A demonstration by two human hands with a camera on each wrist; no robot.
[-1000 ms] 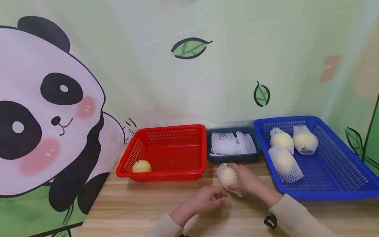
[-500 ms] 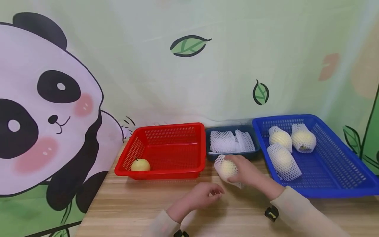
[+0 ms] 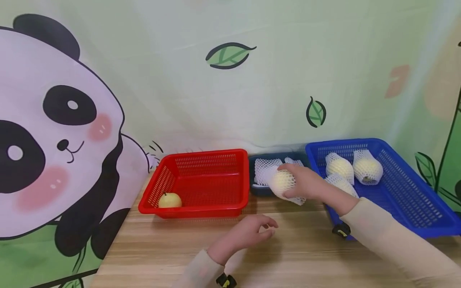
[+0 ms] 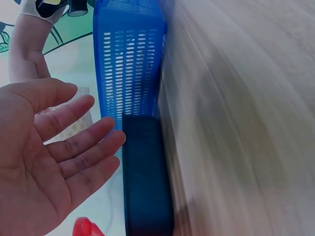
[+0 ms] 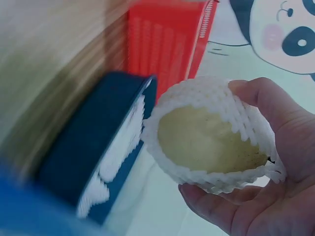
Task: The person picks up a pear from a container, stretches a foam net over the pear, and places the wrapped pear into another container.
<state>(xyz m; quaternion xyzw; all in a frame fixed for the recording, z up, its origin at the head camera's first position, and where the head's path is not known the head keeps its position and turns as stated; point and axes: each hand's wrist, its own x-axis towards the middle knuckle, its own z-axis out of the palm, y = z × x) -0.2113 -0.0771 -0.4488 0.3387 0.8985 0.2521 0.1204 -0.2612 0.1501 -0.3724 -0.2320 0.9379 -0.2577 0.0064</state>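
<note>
My right hand (image 3: 306,182) grips a pale yellow pear (image 5: 206,140) wrapped in a white foam net sleeve. In the right wrist view the thumb lies on top of the sleeve and the fingers below, with bare fruit showing at the sleeve's opening. The pear is raised in front of the small dark blue basket (image 3: 257,191), overlapping it in the head view. Over the table near the front, my left hand (image 3: 252,231) holds nothing. Its fingers are spread and relaxed in the left wrist view, palm showing.
On the left, a red basket (image 3: 207,212) contains one bare pear (image 3: 170,200). Foam net sleeves (image 3: 267,170) fill the small dark blue basket. The large blue basket (image 3: 399,200) at right holds several net-wrapped pears (image 3: 367,168); my right forearm crosses its near left corner.
My right hand has lifted the wrapped pear from near the tabletop, moving it up and slightly right towards the blue basket. The left hand stays almost in place, its fingers now straighter.
</note>
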